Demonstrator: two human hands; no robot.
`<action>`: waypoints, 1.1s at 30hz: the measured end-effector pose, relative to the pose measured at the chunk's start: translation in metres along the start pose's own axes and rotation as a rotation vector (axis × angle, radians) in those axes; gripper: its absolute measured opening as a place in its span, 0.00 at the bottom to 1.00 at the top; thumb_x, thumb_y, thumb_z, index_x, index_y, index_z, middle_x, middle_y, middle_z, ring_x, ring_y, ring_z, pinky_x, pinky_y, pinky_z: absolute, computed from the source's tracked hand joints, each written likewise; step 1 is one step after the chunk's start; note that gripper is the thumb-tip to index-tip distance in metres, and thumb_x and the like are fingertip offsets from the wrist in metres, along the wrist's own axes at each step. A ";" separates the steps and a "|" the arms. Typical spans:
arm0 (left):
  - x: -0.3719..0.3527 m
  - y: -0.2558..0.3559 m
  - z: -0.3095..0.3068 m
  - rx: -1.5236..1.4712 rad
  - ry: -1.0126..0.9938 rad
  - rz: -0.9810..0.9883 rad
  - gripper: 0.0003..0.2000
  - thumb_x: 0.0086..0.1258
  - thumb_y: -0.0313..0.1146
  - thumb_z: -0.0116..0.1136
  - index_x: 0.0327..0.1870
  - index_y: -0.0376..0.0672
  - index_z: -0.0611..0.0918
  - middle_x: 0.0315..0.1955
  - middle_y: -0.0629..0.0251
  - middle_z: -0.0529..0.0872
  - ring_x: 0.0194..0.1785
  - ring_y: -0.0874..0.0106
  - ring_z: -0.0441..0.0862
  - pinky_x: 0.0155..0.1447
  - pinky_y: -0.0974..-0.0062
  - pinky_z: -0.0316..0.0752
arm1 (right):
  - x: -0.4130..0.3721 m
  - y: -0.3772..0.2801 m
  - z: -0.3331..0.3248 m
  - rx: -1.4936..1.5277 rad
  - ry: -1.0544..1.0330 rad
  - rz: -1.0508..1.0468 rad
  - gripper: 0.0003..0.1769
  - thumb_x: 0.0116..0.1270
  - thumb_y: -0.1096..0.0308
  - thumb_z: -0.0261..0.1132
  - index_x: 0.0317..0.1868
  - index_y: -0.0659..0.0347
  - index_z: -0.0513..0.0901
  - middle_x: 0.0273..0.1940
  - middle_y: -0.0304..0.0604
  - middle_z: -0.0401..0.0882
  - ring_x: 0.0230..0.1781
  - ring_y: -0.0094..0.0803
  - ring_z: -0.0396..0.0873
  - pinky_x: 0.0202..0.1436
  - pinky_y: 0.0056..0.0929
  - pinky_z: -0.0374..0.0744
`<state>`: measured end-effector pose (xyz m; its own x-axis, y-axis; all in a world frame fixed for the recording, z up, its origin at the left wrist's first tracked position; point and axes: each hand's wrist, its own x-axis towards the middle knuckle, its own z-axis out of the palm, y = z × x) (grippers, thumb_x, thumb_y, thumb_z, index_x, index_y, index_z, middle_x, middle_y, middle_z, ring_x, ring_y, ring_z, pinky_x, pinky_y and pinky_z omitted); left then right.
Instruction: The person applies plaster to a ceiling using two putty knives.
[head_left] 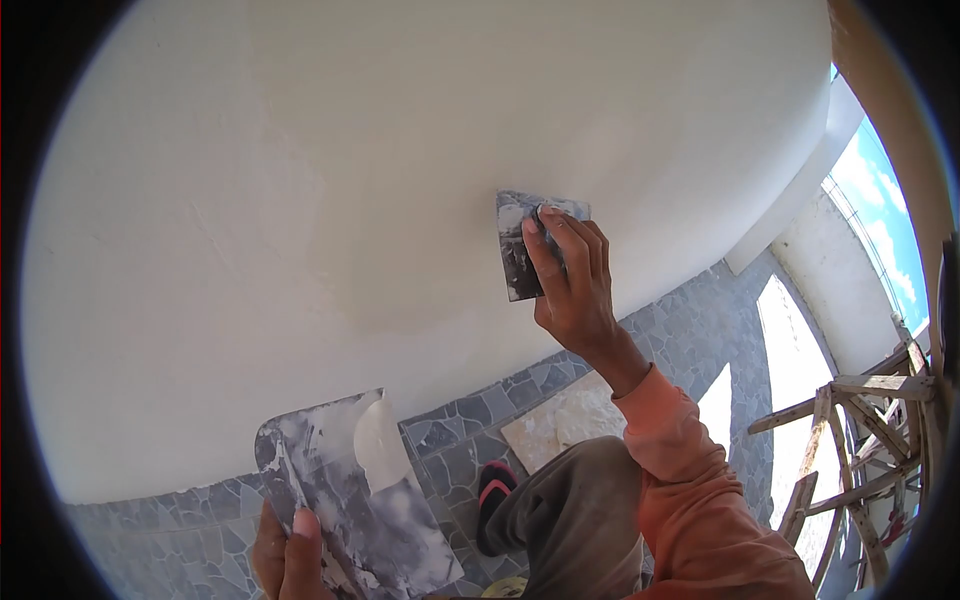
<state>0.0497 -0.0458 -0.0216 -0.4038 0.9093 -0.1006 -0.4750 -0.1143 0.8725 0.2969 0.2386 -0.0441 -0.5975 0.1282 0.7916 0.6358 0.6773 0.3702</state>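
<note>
My right hand (pixel 575 265), below an orange sleeve, grips a small smeared metal spreading blade (pixel 517 262) that lies against the pale wall (pixel 420 180). Its fingers are bent over the blade's upper side. At the lower left, my left hand (pixel 290 560) holds a wider flat metal plate (pixel 350 500), with the thumb on its face. The plate is streaked with white paste, and a thicker white lump (pixel 382 447) sits near its upper right edge. A damp-looking darker patch spreads over the wall left of the small blade.
Grey stone paving (pixel 465 420) runs along the wall's foot. A pale stained slab (pixel 565 420) lies near my knee (pixel 580 500) and my dark shoe (pixel 492 490). Rough wooden trestles (pixel 850 440) stand at the right, before a low white wall (pixel 840 270).
</note>
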 end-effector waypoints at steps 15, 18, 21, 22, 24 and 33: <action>0.003 -0.008 -0.013 0.079 -0.043 0.022 0.20 0.79 0.28 0.49 0.67 0.27 0.74 0.50 0.62 0.86 0.48 0.77 0.83 0.50 0.82 0.75 | 0.016 0.054 -0.008 -0.075 0.179 0.296 0.41 0.53 0.89 0.58 0.72 0.67 0.68 0.65 0.53 0.67 0.63 0.53 0.70 0.66 0.48 0.73; 0.002 -0.008 -0.012 0.060 -0.035 -0.006 0.20 0.79 0.28 0.49 0.68 0.27 0.73 0.52 0.60 0.85 0.51 0.75 0.83 0.53 0.81 0.75 | -0.015 0.027 0.010 -0.090 0.080 0.152 0.41 0.54 0.88 0.59 0.72 0.64 0.69 0.66 0.53 0.67 0.65 0.51 0.70 0.67 0.51 0.71; 0.002 -0.003 0.001 0.051 0.033 -0.001 0.21 0.80 0.30 0.49 0.69 0.29 0.72 0.46 0.65 0.85 0.44 0.79 0.82 0.45 0.83 0.74 | -0.032 0.004 0.003 0.022 -0.036 0.055 0.41 0.53 0.89 0.58 0.71 0.63 0.70 0.66 0.53 0.68 0.65 0.50 0.71 0.67 0.52 0.72; 0.002 0.000 0.007 0.050 0.065 0.010 0.21 0.80 0.30 0.50 0.69 0.30 0.72 0.43 0.68 0.86 0.39 0.81 0.81 0.41 0.85 0.73 | -0.033 0.002 -0.003 0.079 -0.061 0.025 0.41 0.53 0.89 0.58 0.71 0.62 0.71 0.66 0.53 0.68 0.65 0.50 0.71 0.67 0.52 0.72; 0.002 0.002 0.014 0.093 0.101 -0.004 0.21 0.77 0.34 0.48 0.65 0.30 0.74 0.46 0.62 0.85 0.45 0.75 0.82 0.49 0.79 0.76 | -0.022 0.000 -0.019 0.137 -0.048 0.040 0.41 0.52 0.89 0.58 0.71 0.62 0.71 0.65 0.52 0.69 0.64 0.50 0.73 0.67 0.52 0.73; 0.005 -0.005 0.002 0.123 0.076 0.001 0.20 0.76 0.33 0.49 0.64 0.31 0.75 0.49 0.61 0.86 0.48 0.73 0.84 0.52 0.77 0.78 | 0.113 0.036 -0.056 -0.013 0.286 0.387 0.28 0.66 0.85 0.53 0.68 0.71 0.70 0.59 0.53 0.69 0.56 0.48 0.75 0.56 0.40 0.80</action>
<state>0.0518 -0.0395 -0.0258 -0.4646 0.8756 -0.1318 -0.3769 -0.0608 0.9243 0.2798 0.2369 0.0864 -0.1578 0.1633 0.9739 0.7923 0.6095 0.0262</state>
